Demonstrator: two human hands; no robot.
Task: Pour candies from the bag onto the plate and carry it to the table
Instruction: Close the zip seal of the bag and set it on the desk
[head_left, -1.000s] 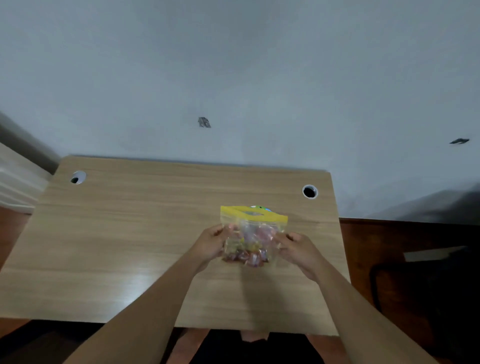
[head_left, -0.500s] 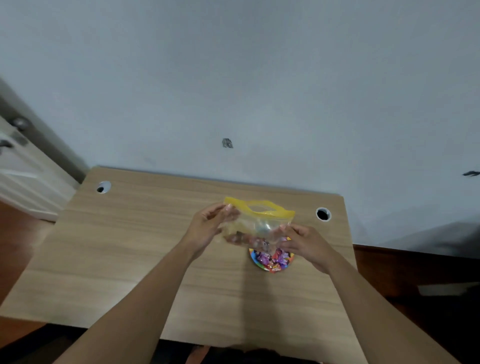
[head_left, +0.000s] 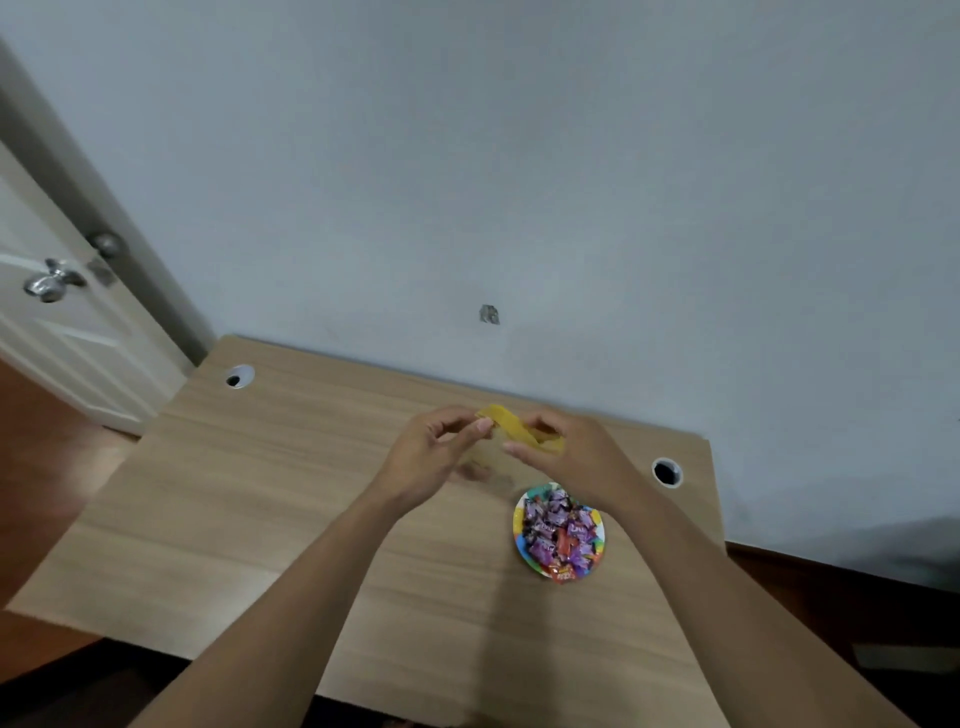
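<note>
Near the middle of the frame, both hands meet above the wooden counter (head_left: 260, 519) and hold a clear bag with a yellow top strip (head_left: 511, 428). The left hand (head_left: 428, 457) pinches the strip's left end, its thumb and forefinger pressed together on the plastic, the other fingers (head_left: 447, 418) curled loosely above. The right hand (head_left: 576, 457) grips the strip's right end, fingers closed around it with the forefinger stretched along the lower edge. The bag's clear body below the strip is blurred and hard to make out; whether any sweets are inside it cannot be told. Just below and to the right of the hands, under the right wrist, a small plate with a rainbow-coloured rim (head_left: 517, 525) rests on the counter, piled with wrapped candies (head_left: 558, 532), mostly purple with some orange and red. Two round cable holes sit in the counter, one at the far left (head_left: 239, 376) and one at the far right (head_left: 666, 472). A white door with a metal knob (head_left: 49, 286) stands at the upper left of the frame, beside a pale wall (head_left: 571, 182).
</note>
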